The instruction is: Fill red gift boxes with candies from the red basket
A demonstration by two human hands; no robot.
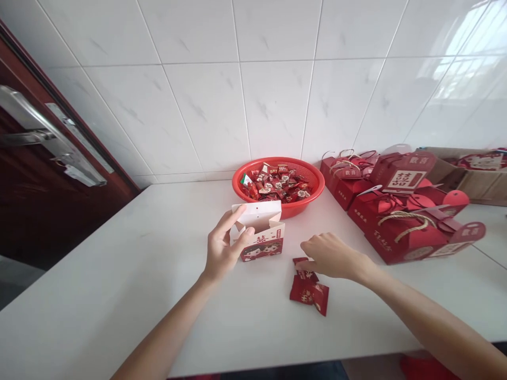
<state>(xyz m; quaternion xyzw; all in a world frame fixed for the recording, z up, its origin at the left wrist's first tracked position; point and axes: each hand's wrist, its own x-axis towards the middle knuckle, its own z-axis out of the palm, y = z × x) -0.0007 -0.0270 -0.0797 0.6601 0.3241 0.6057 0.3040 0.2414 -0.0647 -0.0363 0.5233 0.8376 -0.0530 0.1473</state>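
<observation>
My left hand (225, 245) grips the left side of a small white and red gift box (262, 248) with cartoon figures on its front. The box stands on the table with its top flaps up and its mouth open. My right hand (330, 256) is closed, its fingertips pinching a small red candy packet (308, 271) that lies on the table. Just in front of it, more red wrapped candy (309, 294) lies flat, touching or overlapping that packet. Behind the gift box sits a red plastic basket (317, 187) full of wrapped candies (277, 182).
Several red gift boxes with cord handles (396, 227) stand in a group on the right. Beyond them is a cardboard box (481, 184) with red items. White tiles (198, 116) rise behind the table (138, 274), and a brown door (43, 184) is at the left.
</observation>
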